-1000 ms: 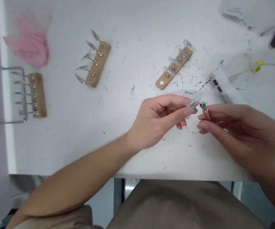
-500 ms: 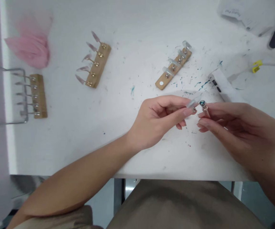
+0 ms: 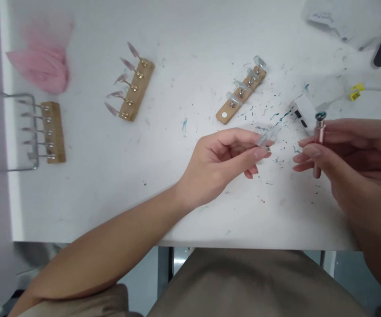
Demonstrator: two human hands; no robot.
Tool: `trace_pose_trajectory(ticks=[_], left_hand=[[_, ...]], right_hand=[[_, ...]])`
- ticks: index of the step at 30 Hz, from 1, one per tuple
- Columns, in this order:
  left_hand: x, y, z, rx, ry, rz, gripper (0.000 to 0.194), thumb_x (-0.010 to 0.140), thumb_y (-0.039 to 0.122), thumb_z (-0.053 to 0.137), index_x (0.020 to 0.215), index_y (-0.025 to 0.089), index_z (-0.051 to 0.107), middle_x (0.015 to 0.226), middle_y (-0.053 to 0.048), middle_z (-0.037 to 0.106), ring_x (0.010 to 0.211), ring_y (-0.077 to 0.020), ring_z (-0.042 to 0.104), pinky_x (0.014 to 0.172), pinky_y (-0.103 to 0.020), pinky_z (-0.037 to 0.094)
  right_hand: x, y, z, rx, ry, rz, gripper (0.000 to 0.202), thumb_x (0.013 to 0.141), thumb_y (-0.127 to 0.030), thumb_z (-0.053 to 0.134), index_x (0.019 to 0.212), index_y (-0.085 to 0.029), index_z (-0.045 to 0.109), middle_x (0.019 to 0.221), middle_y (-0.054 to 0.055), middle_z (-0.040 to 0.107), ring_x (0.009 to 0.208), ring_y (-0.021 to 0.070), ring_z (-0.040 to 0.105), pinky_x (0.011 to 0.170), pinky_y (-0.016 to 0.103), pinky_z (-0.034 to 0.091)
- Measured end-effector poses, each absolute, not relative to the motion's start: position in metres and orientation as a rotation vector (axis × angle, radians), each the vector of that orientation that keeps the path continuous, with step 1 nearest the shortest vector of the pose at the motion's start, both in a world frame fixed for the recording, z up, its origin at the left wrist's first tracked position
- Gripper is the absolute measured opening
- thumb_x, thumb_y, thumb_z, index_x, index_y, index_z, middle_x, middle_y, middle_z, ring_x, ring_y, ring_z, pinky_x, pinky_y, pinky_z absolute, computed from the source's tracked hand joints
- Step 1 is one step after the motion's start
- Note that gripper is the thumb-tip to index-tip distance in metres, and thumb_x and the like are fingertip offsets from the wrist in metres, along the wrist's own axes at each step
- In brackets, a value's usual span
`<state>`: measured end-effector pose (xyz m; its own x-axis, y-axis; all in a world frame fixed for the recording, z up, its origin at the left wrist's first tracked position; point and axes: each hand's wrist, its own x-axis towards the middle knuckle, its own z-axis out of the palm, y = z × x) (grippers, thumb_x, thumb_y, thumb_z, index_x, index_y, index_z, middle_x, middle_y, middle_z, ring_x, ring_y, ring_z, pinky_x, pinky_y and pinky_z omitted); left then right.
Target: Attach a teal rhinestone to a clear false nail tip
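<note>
My left hand (image 3: 225,165) pinches a clear false nail tip (image 3: 263,139) on a small metal stand, thumb below and fingers behind. Most of the stand is hidden by the fingertips. Off to the right, my right hand (image 3: 349,158) grips a slim rose-gold pen-like tool (image 3: 319,136) with a dark, shiny round head. The tool is upright between thumb and fingers, apart from the nail tip. Beyond my left hand, a wooden nail display bar (image 3: 227,113) carries several clear nail tips on metal stands; a white dot marks its near end.
Two more wooden bars, one slanted (image 3: 137,90) and one near the left edge (image 3: 56,132), hold pinkish nail tips. A wire frame (image 3: 35,132) overlaps the left one. Pink cloth (image 3: 45,70), a white cabled device (image 3: 304,110) and a plastic packet (image 3: 345,22) lie around the stained table.
My right hand has drawn the rose-gold tool away to the right, off from the nail tip, and turned it more upright. The left hand has barely moved.
</note>
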<state>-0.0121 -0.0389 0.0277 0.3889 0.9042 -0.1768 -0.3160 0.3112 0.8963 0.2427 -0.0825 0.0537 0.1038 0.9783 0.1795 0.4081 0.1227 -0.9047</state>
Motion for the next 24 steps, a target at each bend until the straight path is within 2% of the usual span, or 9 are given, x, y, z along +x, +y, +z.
trace_pose_trajectory(ticks=[4,8,13,17,19,24], left_hand=[[-0.0113,-0.0393,0.0269,0.909,0.764,0.929,0.035,0.09,0.045,0.121,0.098,0.024,0.094,0.097,0.0,0.095,0.069,-0.0111,0.082,0.067,-0.024,0.074],[-0.0098,-0.0403,0.0265,0.868,0.731,0.951,0.033,0.088,0.039,0.123,0.097,0.024,0.094,0.085,0.004,0.088,0.065,-0.0083,0.078,0.066,-0.021,0.072],[-0.0123,-0.0398,0.0263,0.913,0.761,0.931,0.033,0.09,0.042,0.121,0.099,0.025,0.095,0.088,0.003,0.088,0.066,-0.0102,0.077,0.067,-0.027,0.072],[-0.0143,-0.0399,0.0271,0.981,0.794,0.922,0.029,0.098,0.048,0.115,0.106,0.026,0.098,0.106,-0.004,0.096,0.071,-0.0127,0.076,0.068,-0.031,0.072],[-0.0137,-0.0404,0.0286,0.995,0.816,0.918,0.028,0.098,0.049,0.115,0.102,0.026,0.098,0.11,-0.005,0.098,0.073,-0.013,0.075,0.069,-0.032,0.072],[-0.0109,-0.0399,0.0311,0.954,0.794,0.943,0.032,0.089,0.043,0.121,0.092,0.026,0.094,0.09,0.001,0.09,0.068,-0.0109,0.073,0.067,-0.028,0.07]], right_hand=[[0.2441,-0.0808,0.0527,-1.441,-1.411,0.785,0.042,0.1,-0.034,0.104,0.133,-0.01,0.094,0.119,0.01,0.08,0.092,0.0112,0.085,0.077,0.011,0.072],[0.2421,-0.0822,0.0518,-1.376,-1.424,0.797,0.042,0.099,-0.029,0.104,0.135,-0.009,0.093,0.117,0.01,0.08,0.092,0.0113,0.085,0.078,0.012,0.072],[0.2405,-0.083,0.0537,-1.4,-1.422,0.787,0.042,0.101,-0.034,0.103,0.133,-0.008,0.092,0.112,0.008,0.08,0.089,0.0101,0.084,0.076,0.011,0.071],[0.2401,-0.0832,0.0534,-1.38,-1.439,0.764,0.039,0.102,-0.031,0.103,0.132,-0.009,0.092,0.113,0.008,0.08,0.09,0.0092,0.084,0.077,0.011,0.072],[0.2396,-0.0832,0.0531,-1.37,-1.464,0.778,0.035,0.102,-0.028,0.101,0.131,-0.01,0.092,0.115,0.007,0.08,0.091,0.0089,0.084,0.078,0.008,0.072],[0.237,-0.084,0.0544,-1.315,-1.509,0.812,0.027,0.104,-0.019,0.097,0.127,-0.01,0.089,0.111,0.003,0.079,0.09,0.006,0.084,0.084,0.006,0.074]])
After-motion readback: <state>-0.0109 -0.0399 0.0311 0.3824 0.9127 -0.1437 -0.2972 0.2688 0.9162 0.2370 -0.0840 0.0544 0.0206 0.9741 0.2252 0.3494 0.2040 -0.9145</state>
